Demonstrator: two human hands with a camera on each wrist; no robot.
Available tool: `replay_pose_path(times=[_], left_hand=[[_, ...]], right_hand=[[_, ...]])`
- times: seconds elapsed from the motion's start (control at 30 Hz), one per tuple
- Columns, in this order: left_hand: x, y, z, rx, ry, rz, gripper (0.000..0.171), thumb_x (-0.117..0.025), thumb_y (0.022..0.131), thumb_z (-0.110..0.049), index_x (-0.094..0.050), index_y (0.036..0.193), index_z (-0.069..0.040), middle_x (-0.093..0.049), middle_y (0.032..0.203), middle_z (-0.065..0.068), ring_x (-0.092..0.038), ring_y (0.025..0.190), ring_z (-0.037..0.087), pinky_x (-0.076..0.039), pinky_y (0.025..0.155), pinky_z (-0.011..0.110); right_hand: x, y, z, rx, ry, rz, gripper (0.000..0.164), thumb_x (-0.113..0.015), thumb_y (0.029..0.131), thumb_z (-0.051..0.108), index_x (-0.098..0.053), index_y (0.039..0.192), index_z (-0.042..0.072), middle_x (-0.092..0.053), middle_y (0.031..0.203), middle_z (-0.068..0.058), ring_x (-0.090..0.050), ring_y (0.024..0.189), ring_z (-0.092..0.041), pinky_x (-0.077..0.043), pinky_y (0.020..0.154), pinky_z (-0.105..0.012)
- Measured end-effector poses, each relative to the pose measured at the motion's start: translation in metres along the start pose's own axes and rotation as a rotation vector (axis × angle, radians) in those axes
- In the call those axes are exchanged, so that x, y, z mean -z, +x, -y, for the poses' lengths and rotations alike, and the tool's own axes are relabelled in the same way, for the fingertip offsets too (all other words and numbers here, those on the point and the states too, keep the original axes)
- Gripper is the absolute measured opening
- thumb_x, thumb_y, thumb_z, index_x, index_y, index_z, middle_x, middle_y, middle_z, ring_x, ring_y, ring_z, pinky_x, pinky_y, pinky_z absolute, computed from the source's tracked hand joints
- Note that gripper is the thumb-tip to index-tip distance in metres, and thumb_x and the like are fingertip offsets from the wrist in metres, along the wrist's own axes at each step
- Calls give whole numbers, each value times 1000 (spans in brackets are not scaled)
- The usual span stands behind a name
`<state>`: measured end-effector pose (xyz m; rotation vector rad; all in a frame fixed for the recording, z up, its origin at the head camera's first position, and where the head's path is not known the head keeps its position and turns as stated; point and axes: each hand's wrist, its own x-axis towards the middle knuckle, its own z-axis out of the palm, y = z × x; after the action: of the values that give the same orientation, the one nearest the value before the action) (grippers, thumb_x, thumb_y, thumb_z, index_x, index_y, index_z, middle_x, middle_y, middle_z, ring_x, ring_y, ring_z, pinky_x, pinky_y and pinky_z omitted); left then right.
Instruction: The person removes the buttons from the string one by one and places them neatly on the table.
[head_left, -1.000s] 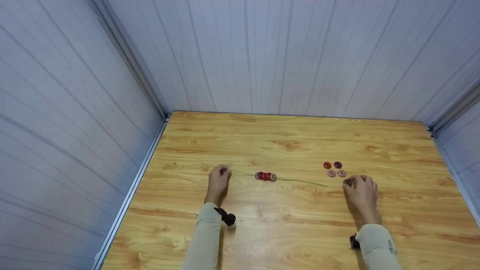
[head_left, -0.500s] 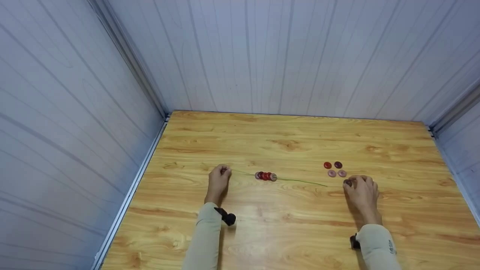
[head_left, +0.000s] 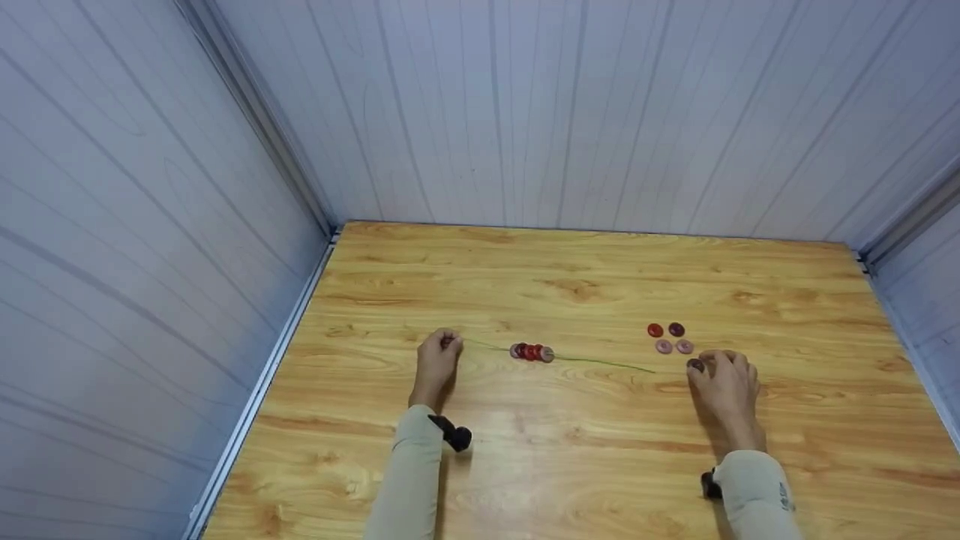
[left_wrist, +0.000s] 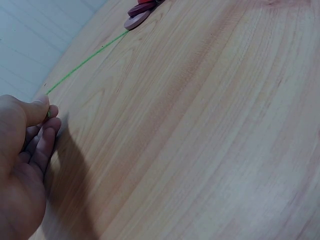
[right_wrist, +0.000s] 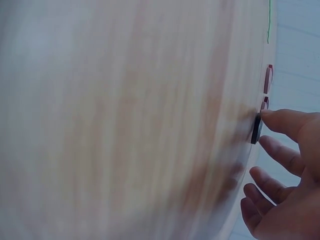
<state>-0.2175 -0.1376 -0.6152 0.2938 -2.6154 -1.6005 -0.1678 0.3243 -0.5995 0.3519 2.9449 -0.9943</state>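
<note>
My left hand (head_left: 437, 365) pinches one end of a green string (left_wrist: 85, 61) between thumb and forefinger, seen in the head and left wrist views. Several red, maroon and pink buttons (head_left: 532, 352) sit bunched and overlapping along the string's middle, and its other end lies loose to the right. At the right, my right hand (head_left: 725, 386) has its thumb and forefinger at opposite edges of a dark button (head_left: 696, 365), pinching it down at the table. The right wrist view shows this button (right_wrist: 256, 128) edge-on between those two fingertips, the other fingers loosely bent.
Just beyond my right hand lie a red button (head_left: 655, 330), a dark purple button (head_left: 676, 329) and two pink ones, the nearer pink button (head_left: 684, 347) close to my fingers. The wooden table (head_left: 570, 465) meets pale panel walls (head_left: 525, 112) at the back and sides.
</note>
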Motion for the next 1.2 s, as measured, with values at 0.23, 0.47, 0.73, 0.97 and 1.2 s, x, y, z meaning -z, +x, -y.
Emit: replay_pose_path(times=[0.23,0.47,0.73,0.97,1.2], left_hand=[[0,1,1,14,-13,2,11,-59,95,-13,-64,98,-4,-64,92,8,-59,86,18,-49,77,29],[1,-1,-1,22,8,23,14,-57,96,-14,-64,103,-4,-63,97,8,-58,90,19,-49,79,31],[0,1,0,15,14,10,13,-59,96,-14,-64,101,-4,-64,96,8,-59,89,19,-49,80,32],[0,0,0,9,-4,11,13,-58,96,-14,-64,101,-3,-63,95,8,-58,88,19,-49,78,32],[0,0,1,7,-17,8,12,-58,95,-13,-65,100,-4,-64,95,8,-58,88,19,-49,78,31]], right_hand=[[3,-1,2,3,28,-12,41,-57,95,25,-52,127,0,-32,139,-30,-25,127,-49,-20,99,-65],[5,-2,10,33,36,-43,39,-58,95,22,-54,126,0,-34,138,-30,-24,128,-52,-19,100,-66],[6,-2,18,64,47,-65,37,-58,94,18,-55,126,-1,-36,137,-30,-27,127,-50,-22,100,-62],[5,-1,25,78,64,-75,37,-59,93,19,-55,124,0,-36,138,-29,-28,126,-49,-23,100,-62],[-1,-2,33,94,113,-96,32,-63,92,19,-59,118,1,-41,134,-27,-32,124,-47,-23,101,-60]])
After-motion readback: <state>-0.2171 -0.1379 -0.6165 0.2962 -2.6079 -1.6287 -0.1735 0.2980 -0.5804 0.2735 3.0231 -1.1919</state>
